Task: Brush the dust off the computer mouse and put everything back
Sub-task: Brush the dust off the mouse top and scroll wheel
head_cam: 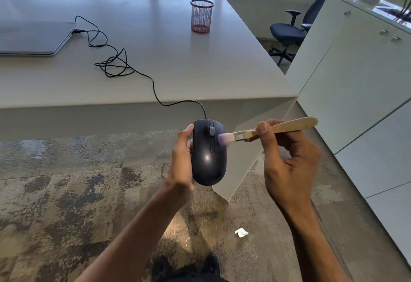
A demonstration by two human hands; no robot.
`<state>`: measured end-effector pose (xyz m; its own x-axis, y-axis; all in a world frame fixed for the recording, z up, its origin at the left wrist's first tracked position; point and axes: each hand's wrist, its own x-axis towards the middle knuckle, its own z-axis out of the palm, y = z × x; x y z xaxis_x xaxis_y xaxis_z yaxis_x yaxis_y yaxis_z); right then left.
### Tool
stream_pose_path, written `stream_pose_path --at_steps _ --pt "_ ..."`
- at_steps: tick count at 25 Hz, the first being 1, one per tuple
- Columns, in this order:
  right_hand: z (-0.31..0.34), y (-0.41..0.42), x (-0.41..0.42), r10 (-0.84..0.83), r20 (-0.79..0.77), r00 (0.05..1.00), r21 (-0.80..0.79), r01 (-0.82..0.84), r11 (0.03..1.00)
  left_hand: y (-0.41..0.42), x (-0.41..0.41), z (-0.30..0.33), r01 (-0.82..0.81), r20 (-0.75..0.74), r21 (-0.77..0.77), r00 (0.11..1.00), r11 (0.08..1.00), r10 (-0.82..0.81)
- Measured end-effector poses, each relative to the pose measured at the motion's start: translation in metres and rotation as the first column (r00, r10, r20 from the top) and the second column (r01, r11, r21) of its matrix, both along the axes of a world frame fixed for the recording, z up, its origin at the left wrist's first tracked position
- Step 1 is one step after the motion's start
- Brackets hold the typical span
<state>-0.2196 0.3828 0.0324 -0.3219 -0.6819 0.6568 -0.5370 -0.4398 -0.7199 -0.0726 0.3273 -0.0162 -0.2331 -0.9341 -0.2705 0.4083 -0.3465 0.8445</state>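
Office floor of mottled grey carpet (66, 192) below both hands; white desk (155, 70) beyond them, white cabinets (355, 81) off past the right hand, a dark swivel chair (287, 32) farther back. On the desk, well beyond the left hand: closed silver laptop (33, 36), and a red mesh pen cup (201, 16) standing empty as far as can be seen. Black cable (115, 63) runs from the laptop in loose loops, over the desk edge, down to the mouse. Left hand (181, 161) curled around the black wired mouse (209, 151), thumb on its near-left flank, fingers hidden behind; mouse held in the air off the desk, top face toward the camera. Long axis runs away from the body: cable end and scroll wheel point toward the desk, rounded heel toward the wrist. Right hand (289, 161) pinches a wooden-handled brush (278, 128) between thumb and fingertips, other fingers folded; handle points out past the hand's right, bristles blurred and touching the mouse's right button beside the wheel. Judgement: brushing step under way. Next calls for short strokes over the remaining shell and wheel slot, then mouse to desk, brush likely to cup. Small white crumpled scrap (241, 232) on the carpet beneath the right forearm.
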Motion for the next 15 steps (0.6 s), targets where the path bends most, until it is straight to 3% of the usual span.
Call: stream_pose_path --at_steps 4,12,15 --pt "0.002 0.003 0.009 0.124 -0.119 0.985 -0.045 -0.130 0.990 0.004 -0.002 0.001 0.027 0.042 -0.016 0.999 1.000 -0.026" --pt "0.013 -0.026 0.014 -0.143 -0.333 0.932 -0.046 0.135 0.990 0.010 -0.002 -0.003 0.085 -0.007 -0.055 0.996 0.995 -0.085" --pt "0.016 -0.028 0.017 -0.064 -0.207 0.976 -0.050 0.054 0.997 0.010 0.000 -0.006 0.077 -0.043 -0.032 0.996 0.997 -0.078"
